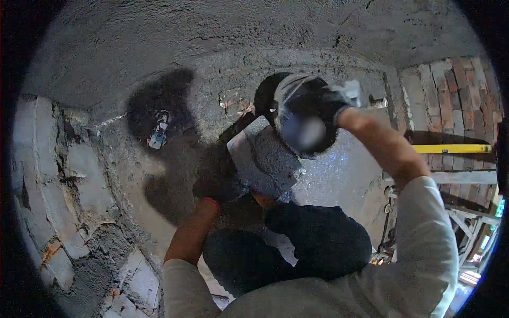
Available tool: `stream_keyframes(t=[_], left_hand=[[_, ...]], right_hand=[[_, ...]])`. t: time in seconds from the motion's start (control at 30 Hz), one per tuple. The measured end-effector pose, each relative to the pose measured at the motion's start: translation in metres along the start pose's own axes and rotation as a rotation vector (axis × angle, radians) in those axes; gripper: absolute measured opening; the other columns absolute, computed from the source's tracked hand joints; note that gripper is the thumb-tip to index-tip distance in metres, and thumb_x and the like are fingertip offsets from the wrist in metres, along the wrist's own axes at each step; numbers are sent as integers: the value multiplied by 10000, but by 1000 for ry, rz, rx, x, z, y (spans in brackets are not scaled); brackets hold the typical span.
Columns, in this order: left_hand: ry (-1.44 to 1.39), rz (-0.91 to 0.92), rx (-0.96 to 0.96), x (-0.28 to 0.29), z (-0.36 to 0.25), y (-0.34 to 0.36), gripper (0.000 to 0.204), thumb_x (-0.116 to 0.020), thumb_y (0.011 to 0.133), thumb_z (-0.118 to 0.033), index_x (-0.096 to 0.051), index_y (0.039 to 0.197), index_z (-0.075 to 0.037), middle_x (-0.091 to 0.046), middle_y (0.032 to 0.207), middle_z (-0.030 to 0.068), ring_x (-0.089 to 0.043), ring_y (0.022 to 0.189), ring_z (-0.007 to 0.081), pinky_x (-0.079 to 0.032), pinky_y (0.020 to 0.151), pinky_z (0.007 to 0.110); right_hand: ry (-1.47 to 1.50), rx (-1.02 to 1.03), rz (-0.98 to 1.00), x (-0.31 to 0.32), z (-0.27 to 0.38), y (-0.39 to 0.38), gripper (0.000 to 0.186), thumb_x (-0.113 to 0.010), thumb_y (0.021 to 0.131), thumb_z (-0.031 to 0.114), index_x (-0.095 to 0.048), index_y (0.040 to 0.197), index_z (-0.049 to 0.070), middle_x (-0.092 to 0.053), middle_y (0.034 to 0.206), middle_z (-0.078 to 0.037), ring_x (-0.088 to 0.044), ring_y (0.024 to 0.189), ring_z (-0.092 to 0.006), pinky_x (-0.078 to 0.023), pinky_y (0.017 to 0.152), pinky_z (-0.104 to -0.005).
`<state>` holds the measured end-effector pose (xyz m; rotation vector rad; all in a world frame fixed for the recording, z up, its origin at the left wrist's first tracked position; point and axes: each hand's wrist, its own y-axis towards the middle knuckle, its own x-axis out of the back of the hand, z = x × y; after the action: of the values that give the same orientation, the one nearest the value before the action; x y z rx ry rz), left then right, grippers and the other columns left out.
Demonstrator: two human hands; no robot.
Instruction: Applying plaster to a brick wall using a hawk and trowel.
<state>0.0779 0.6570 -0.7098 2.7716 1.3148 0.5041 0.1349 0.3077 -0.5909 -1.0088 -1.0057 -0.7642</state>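
Observation:
My left hand (216,187), in a dark glove, is closed at the near left edge of a flat grey mortar board (248,144). A layer of wet grey mortar (275,156) lies on the board, which is tilted beside a round dark bucket (290,125). Reaching over the bucket's right side is my right hand (330,100), also in a dark glove. Its fingers are lost in shadow and blur. A whitish smeared shape (348,92) shows next to that hand, too blurred to name. A pale blurred patch covers part of the bucket's inside.
Rough grey plaster (238,26) covers the wall ahead. Bare brick (456,100) stands to the right, with a yellow spirit level (450,149) and a wooden plank (466,177). Grey blocks (79,169) line the left. A small dirty object (159,130) lies ahead left.

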Motion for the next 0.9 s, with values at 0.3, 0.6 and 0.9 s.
stream_keyframes(t=[0.3,0.6,0.9], left_hand=[[-30,52,65,9,1,-3,533,-580,751,-375,-467,1158,-51,-537,1077,139,-491,983,317,-367,876,386],[-55,115,103,-10,-8,4,450,-537,785,-375,-510,1115,-70,-586,1002,114,-546,903,293,-412,818,387],[-419,243,878,44,-48,27,307,-522,797,-334,-573,980,-94,-623,771,73,-590,635,206,-457,618,339]], right_hand=[[-246,4,392,55,30,-50,363,-516,784,293,-553,1098,115,-589,1027,-136,-565,933,-295,-448,815,-385],[-84,146,94,64,74,-27,359,-579,729,310,-584,1036,126,-613,950,-130,-591,859,-303,-461,756,-413],[1201,-349,-410,131,101,-110,382,-634,686,342,-596,994,118,-600,752,-67,-567,668,-223,-457,616,-352]])
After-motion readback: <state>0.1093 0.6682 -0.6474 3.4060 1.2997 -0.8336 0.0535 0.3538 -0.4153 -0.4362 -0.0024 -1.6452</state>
